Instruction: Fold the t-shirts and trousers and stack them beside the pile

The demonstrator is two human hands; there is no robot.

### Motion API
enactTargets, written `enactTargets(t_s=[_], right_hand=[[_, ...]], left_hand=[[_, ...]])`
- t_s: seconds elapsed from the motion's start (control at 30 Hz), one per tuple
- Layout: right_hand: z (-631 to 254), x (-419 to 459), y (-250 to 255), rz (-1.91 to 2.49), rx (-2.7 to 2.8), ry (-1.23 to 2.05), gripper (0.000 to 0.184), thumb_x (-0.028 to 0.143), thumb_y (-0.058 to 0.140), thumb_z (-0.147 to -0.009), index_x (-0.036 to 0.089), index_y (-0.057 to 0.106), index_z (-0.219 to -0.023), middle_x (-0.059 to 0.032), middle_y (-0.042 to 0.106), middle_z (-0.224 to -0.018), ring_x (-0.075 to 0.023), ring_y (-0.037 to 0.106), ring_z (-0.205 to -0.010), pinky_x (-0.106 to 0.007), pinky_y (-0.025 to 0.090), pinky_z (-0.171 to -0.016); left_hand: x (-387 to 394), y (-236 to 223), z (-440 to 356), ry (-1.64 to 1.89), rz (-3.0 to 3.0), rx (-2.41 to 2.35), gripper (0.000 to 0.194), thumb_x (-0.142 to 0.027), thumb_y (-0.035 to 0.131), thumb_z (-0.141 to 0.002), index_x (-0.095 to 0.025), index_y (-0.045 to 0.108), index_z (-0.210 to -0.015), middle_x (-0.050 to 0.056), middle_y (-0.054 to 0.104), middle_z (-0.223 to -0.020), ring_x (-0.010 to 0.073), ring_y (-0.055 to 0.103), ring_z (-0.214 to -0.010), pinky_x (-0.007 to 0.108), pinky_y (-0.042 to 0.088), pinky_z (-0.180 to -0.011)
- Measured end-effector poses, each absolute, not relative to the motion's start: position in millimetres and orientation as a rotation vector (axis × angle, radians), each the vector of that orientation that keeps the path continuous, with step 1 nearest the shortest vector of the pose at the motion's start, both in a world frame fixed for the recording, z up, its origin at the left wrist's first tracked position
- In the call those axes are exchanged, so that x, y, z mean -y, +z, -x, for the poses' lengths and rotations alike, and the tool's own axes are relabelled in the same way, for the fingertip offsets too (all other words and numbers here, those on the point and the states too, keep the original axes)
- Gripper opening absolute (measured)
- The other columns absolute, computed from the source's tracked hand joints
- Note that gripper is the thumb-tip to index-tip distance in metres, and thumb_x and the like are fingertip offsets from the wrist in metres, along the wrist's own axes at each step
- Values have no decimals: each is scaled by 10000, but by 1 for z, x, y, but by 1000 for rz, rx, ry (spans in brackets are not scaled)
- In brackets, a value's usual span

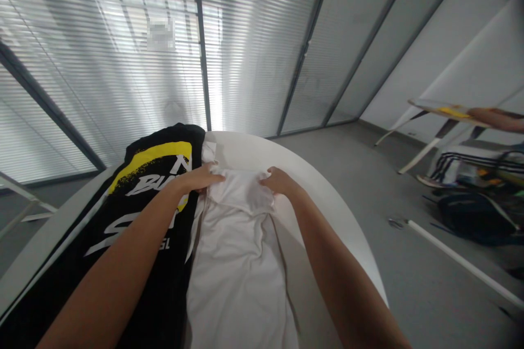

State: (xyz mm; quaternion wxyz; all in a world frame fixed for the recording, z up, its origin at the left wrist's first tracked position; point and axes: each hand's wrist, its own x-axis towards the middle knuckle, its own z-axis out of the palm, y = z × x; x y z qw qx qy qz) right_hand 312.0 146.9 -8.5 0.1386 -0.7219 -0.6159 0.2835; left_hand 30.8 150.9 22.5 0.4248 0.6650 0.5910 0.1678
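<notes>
Two bare hands hold the far end of a white garment (241, 256), one at each side of it. The left hand (203, 175) is mostly closed, thumb and fingers drawn together on the cloth at the left corner of a folded-over flap (241, 188). The right hand (281, 181) pinches the flap's right corner between thumb and curled fingers; some of its fingers are hidden. Below the flap the cloth is creased, running toward the near side of a white table (327, 202) with a curved edge. Against the garment's left side lies a black garment (164, 283) with a yellow band (151, 156) and white lettering (141, 186), reaching the table's far edge; the left forearm (114, 262) passes over it. The table's surface shows bare along its right edge, beyond the right forearm (331, 262). Past the far edge stands a glass partition (254, 65) with blinds. On the grey floor (339, 147) to the right are a white bar (458, 259) and a dark bag (470, 215), blurred. Farther back, another person's arm (495, 118) rests over a second table (434, 104), near something yellow (453, 113).
</notes>
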Motion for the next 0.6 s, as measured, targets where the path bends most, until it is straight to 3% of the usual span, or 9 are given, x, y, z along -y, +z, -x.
enactTargets(t_s=[0.1,0.17,0.27,0.4,0.6], right_hand=[[-309,-147,-6,2035,1601,1003,324,259,779,-633,114,661,-897,-103,690,-761,-211,648,-666,-239,469,-501],[-306,-144,-2,1990,1497,1075,185,199,774,-621,128,636,-721,-39,613,-594,-170,596,-591,-222,457,-479],[-300,-139,6,1919,1421,1175,163,167,697,-691,146,567,-596,23,491,-492,-107,503,-522,-201,455,-479],[-300,-134,12,1846,1347,1235,51,186,647,-746,176,604,-774,33,487,-590,-103,470,-579,-235,521,-533],[-299,-128,23,1660,1312,1264,196,275,600,-807,238,590,-999,-39,534,-916,-159,493,-796,-354,611,-593]], left_hand=[[-151,21,-34,486,-1403,-1467,545,-378,757,-633,-160,628,-1115,35,655,-760,149,576,-594,218,381,-470],[-151,21,-36,504,-1284,-1430,379,-300,765,-618,-150,653,-948,19,624,-733,123,540,-583,203,386,-466],[-152,21,-35,516,-1211,-1402,288,-262,766,-616,-151,646,-853,27,630,-796,121,554,-649,199,432,-505],[-154,22,-31,571,-1144,-1354,335,-234,789,-586,-170,651,-885,44,651,-938,137,583,-749,201,474,-538],[-156,29,-23,673,-1107,-1301,492,-221,815,-596,-219,632,-1053,60,626,-1136,152,601,-828,237,554,-579]])
